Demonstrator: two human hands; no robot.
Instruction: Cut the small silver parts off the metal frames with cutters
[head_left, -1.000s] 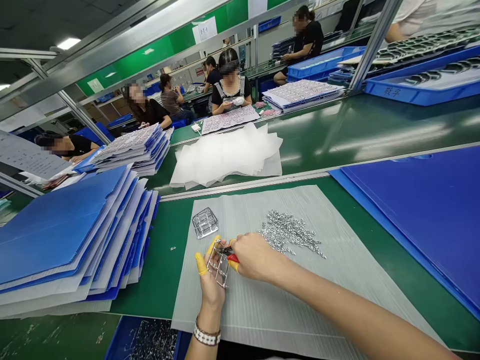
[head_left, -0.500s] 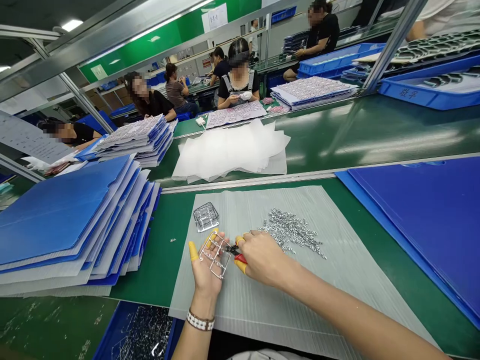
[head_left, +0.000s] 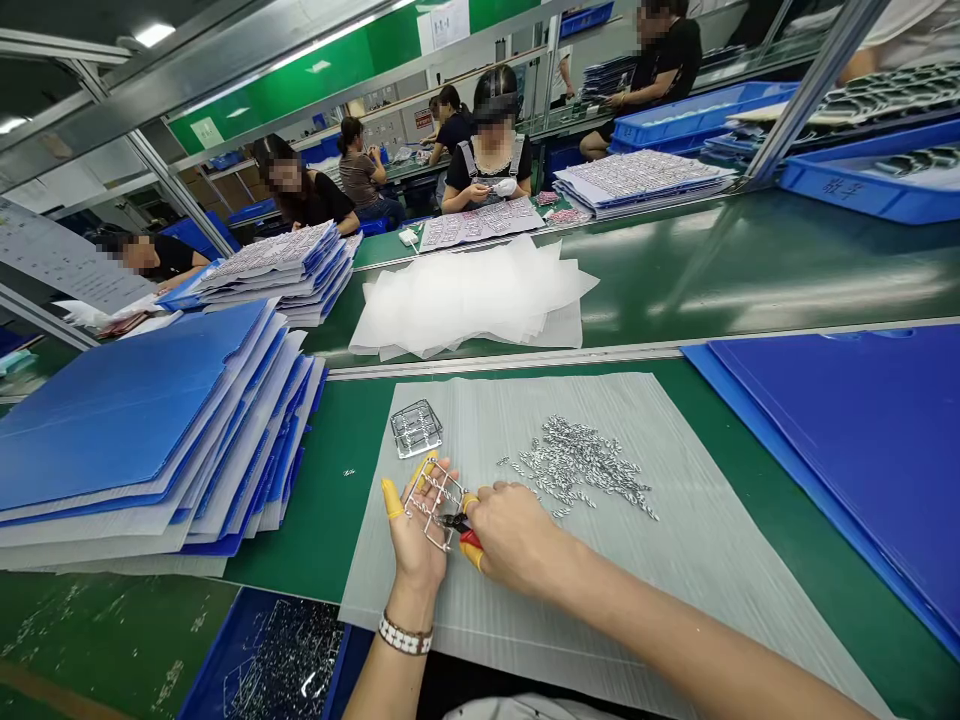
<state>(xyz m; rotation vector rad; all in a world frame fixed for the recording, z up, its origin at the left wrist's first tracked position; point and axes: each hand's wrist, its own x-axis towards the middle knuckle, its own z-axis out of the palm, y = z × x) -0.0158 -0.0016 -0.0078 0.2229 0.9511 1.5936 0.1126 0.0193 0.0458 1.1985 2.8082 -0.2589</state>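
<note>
Green counter (head_left: 330,450) under a pale sheet (head_left: 480,420), a sizeable heap of silvery pieces (head_left: 585,465) loose on it, apparently the finished share. Near the sheet's far left corner, stacked frames (head_left: 416,428) look left to do; over its near left part, the left hand (head_left: 420,555) holds a partly filled frame (head_left: 437,502), seemingly midway, the right hand (head_left: 514,525) wrapped round red-handled cutters (head_left: 471,539) against it.

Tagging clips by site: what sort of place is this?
Likely a factory assembly line: a long green workbench, blue trays of parts, and several seated workers.
</note>
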